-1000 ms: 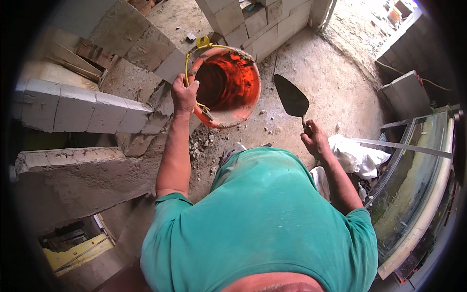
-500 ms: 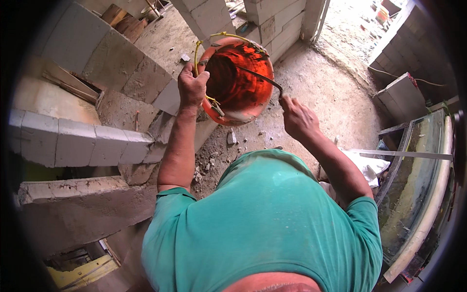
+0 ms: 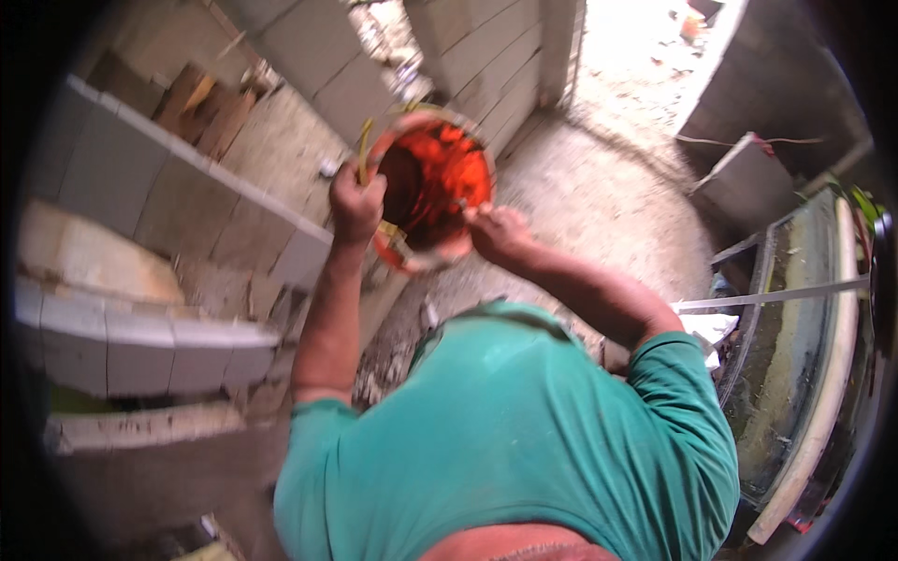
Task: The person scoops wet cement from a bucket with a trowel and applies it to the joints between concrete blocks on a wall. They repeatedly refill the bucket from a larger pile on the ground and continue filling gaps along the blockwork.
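Observation:
An orange bucket (image 3: pixel 440 178) with a yellow wire handle is tilted toward me, above the concrete floor. My left hand (image 3: pixel 356 204) grips its rim and handle on the left side. My right hand (image 3: pixel 499 234) is at the bucket's lower right rim, fingers closed; the trowel it held a moment ago reaches into the bucket and is mostly hidden. The picture is blurred by motion.
A low wall of grey blocks (image 3: pixel 168 187) runs along the left, with another course (image 3: pixel 140 346) nearer me. More block walls (image 3: pixel 486 56) stand behind the bucket. A grey block (image 3: pixel 744 182) and a framed window pane (image 3: pixel 795 355) are on the right. Rubble lies on the floor (image 3: pixel 608 215).
The bucket has stayed in my left hand and tilted more toward me. My right hand brought the trowel from the right side into the bucket's mouth.

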`<control>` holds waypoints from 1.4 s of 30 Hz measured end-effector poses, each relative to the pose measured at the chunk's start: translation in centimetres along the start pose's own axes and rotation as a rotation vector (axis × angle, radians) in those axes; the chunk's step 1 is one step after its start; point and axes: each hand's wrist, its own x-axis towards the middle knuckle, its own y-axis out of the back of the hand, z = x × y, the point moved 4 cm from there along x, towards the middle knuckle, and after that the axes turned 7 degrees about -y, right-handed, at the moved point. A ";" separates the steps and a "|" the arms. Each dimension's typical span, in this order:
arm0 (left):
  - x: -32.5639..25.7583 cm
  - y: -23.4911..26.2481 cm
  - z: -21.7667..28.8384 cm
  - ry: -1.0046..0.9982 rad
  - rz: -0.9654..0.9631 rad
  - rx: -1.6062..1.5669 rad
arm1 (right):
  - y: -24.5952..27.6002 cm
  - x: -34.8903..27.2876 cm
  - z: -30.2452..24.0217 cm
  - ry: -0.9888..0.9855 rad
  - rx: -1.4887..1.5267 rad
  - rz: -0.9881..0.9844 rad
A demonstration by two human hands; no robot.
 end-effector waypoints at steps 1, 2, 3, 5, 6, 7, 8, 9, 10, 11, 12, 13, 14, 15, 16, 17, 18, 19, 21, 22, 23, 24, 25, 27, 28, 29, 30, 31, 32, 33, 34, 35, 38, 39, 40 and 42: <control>0.1 -0.3 -0.6 -0.014 -0.013 0.004 | 0.6 1.2 0.7 -0.038 -0.003 -0.051; 0.4 -1.7 0.3 -0.028 0.017 -0.023 | 0.2 2.1 2.3 -0.104 0.043 -0.045; 0.2 -2.5 0.4 0.026 0.010 -0.006 | 1.4 2.6 2.5 -0.094 0.003 0.050; 0.4 -5.0 3.1 0.061 0.016 0.037 | 3.1 4.1 4.0 -0.167 -0.087 0.018; 0.7 -5.8 3.2 0.074 0.030 -0.014 | 3.4 4.3 4.6 -0.136 -0.101 -0.071; 1.0 -6.9 3.6 0.069 0.054 -0.080 | 3.6 4.0 5.6 -0.123 -0.090 -0.143; 1.2 -7.6 4.1 0.082 0.053 -0.090 | 3.4 3.3 6.4 -0.109 -0.077 -0.223; 1.4 -8.3 4.4 0.097 0.053 -0.098 | 3.2 2.7 7.3 -0.081 -0.089 -0.281; 1.3 -8.5 4.4 0.125 0.058 -0.102 | 2.9 2.1 7.8 -0.044 -0.099 -0.350; 1.3 -9.0 4.0 0.123 0.072 -0.086 | 2.9 2.0 8.7 -0.070 -0.062 -0.325; 1.9 -9.7 4.1 0.036 0.096 -0.027 | 3.5 2.5 9.8 -0.055 -0.064 -0.154; 2.4 -10.2 4.4 -0.034 0.117 0.040 | 4.1 2.7 10.7 -0.037 -0.056 0.002; 2.5 -10.8 4.6 -0.094 0.134 0.113 | 4.5 2.7 11.3 -0.018 -0.041 0.148; 2.8 -11.0 5.3 -0.100 0.116 0.061 | 5.1 3.3 11.6 -0.048 0.020 0.108; 3.5 -11.5 6.4 -0.105 0.096 0.009 | 5.7 4.0 12.1 -0.082 0.081 0.064; 4.3 -12.2 7.1 -0.141 0.096 0.005 | 5.2 4.2 13.3 -0.046 0.126 0.001; 4.4 -12.4 7.3 -0.171 0.094 0.022 | 3.7 3.8 13.5 0.000 0.191 -0.064; 4.4 -12.2 7.0 -0.132 0.080 0.016 | 3.7 3.0 12.8 -0.060 0.149 -0.237; 4.5 -11.7 6.2 -0.078 0.086 -0.012 | 5.0 2.3 11.3 -0.084 0.102 -0.343; 4.4 -11.7 5.8 -0.054 0.095 -0.041 | 5.2 2.1 11.1 -0.067 0.105 -0.288; 4.2 -12.0 5.7 -0.032 0.098 -0.080 | 5.7 1.9 10.7 -0.064 0.106 -0.231; 4.0 -12.2 6.0 -0.042 0.101 -0.071 | 6.2 2.4 10.2 -0.097 0.068 -0.200; 3.9 -12.4 6.8 -0.053 0.098 -0.062 | 7.1 3.5 9.5 -0.136 0.033 -0.168; 3.6 -12.4 6.0 -0.052 0.089 -0.012 | 7.3 5.5 8.7 -0.226 -0.025 -0.138; 3.6 -12.5 6.2 -0.076 0.068 0.006 | 7.0 6.2 8.7 -0.283 -0.051 -0.145; 3.6 -12.8 6.5 -0.101 0.047 0.024 | 6.7 6.3 8.7 -0.340 -0.077 -0.151; 3.5 -12.9 6.9 -0.126 0.025 0.042 | 5.7 5.8 8.6 -0.368 -0.022 -0.191; 3.5 -12.8 8.2 -0.235 0.062 0.124 | 4.2 5.5 8.8 -0.398 0.030 -0.226; 3.6 -12.7 8.6 -0.249 0.062 0.107 | 3.1 5.3 8.8 -0.424 0.083 -0.260; 3.6 -12.7 8.8 -0.263 0.062 0.088 | 2.0 5.2 8.4 -0.489 0.065 -0.277; 3.3 -12.5 8.9 -0.268 0.062 0.074 | 1.8 5.1 7.6 -0.506 0.118 -0.376; 3.0 -12.3 8.8 -0.280 0.071 0.083 | 1.8 5.0 7.0 -0.523 0.170 -0.475; 2.4 -11.4 7.5 -0.275 0.092 0.074 | 3.0 4.0 5.5 -0.297 0.237 -0.601; 2.3 -10.9 6.6 -0.241 0.093 0.048 | 2.6 4.1 5.6 -0.217 0.213 -0.653; 2.3 -10.5 6.0 -0.207 0.097 0.022 | 2.5 4.1 5.7 -0.135 0.186 -0.703; 2.3 -9.2 6.2 -0.218 0.119 -0.014 | 6.0 4.0 6.0 -0.186 0.202 -0.605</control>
